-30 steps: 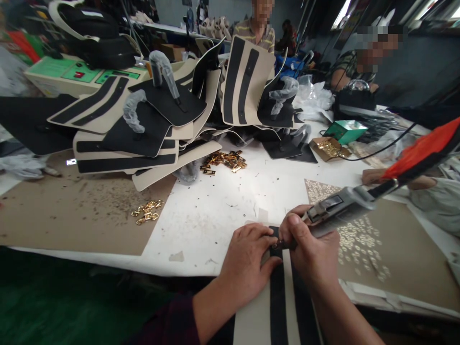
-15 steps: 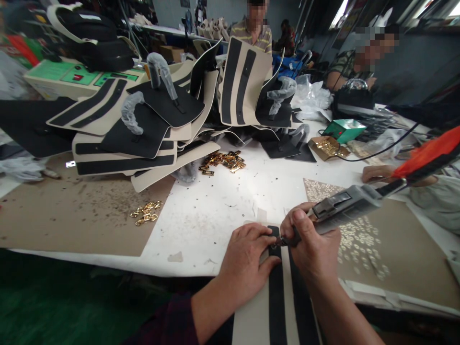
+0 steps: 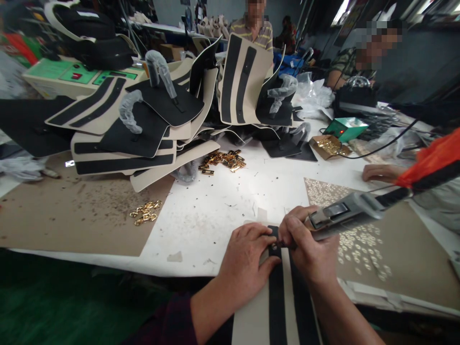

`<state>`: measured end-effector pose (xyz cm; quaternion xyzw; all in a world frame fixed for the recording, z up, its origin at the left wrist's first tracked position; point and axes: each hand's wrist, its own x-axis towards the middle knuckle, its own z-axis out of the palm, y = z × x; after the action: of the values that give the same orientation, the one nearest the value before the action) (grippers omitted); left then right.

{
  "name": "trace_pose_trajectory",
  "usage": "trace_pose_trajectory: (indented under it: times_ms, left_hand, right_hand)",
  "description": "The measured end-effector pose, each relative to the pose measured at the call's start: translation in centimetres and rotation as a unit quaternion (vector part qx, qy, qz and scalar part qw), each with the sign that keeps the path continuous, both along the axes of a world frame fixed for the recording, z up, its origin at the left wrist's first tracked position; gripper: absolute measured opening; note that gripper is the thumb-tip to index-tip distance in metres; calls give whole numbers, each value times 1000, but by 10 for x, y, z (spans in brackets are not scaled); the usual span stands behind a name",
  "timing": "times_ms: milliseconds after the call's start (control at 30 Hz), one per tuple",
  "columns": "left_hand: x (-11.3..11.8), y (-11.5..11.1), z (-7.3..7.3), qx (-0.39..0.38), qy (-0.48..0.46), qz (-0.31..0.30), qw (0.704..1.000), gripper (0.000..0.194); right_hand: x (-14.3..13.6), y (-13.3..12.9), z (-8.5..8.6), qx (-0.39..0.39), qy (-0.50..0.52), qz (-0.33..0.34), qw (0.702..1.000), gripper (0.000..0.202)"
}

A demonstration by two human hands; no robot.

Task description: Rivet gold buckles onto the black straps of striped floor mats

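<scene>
Head view, lower centre: right hand (image 3: 309, 244) grips driver (image 3: 347, 214), axis slanting down-left to striped panel (image 3: 278, 297); left hand (image 3: 247, 256) spread atop.

Daylight glares from the windows (image 3: 340, 11) at upper right, washed nearly white, while the grey wall (image 3: 426, 55) beside them stays dim. The white table (image 3: 201, 211) is the brightest broad surface, its shadows soft; the green floor (image 3: 53, 297) at lower left sinks towards black. Gold pieces (image 3: 235, 164) glint and the grey tool (image 3: 345, 215) has a dull sheen. Blur smears the orange cover (image 3: 436, 155) and the left margin; mosaic blocks (image 3: 383, 43) mask patches near the top.
</scene>
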<state>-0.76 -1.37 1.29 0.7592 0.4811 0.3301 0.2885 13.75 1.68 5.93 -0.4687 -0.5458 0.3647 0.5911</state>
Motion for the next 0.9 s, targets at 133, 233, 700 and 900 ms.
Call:
trace_pose_trajectory:
  times_ms: [133,233,700,900]
  left_hand:
    - [1,1,1,-5,0,-2,1000,38]
    - [1,1,1,-10,-1,-2,1000,37]
    - [1,1,0,-13,-11,5,1000,23]
    - [0,2,3,-12,-11,-5,1000,17]
  right_hand:
    - [1,1,-2,10,10,32,999,27]
    - [2,2,-2,10,-4,64,998,26]
    - [-2,8,2,36,-49,190,980,15]
    - [1,5,-7,0,-43,145,988,21]
